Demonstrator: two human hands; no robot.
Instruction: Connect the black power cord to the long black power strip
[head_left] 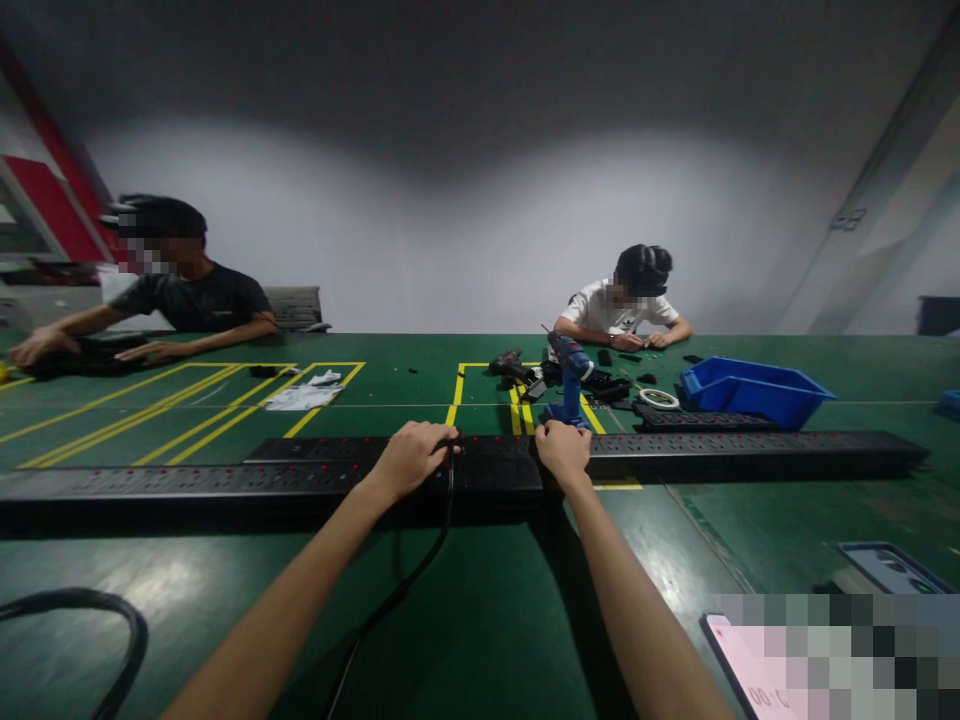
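Long black power strips (172,482) with rows of sockets and small red marks lie across the green table before me. My left hand (416,458) is closed over the strip, its thumb and fingers around the top end of a black cable (448,505). The cable hangs over the strip's near side and curves down towards me; its very end is hidden by the fingers. To the right, my right hand (564,450) is closed on the right end of the near strip, fingertips hidden behind it. A blue cordless drill (571,370) stands upright just beyond this hand.
A blue bin (757,390), a roll of tape (658,399), a second drill (514,365) and black parts lie beyond the strips. White papers (304,392) rest at left. A phone (742,660) lies near right. Two people (217,295) sit across the table (247,590).
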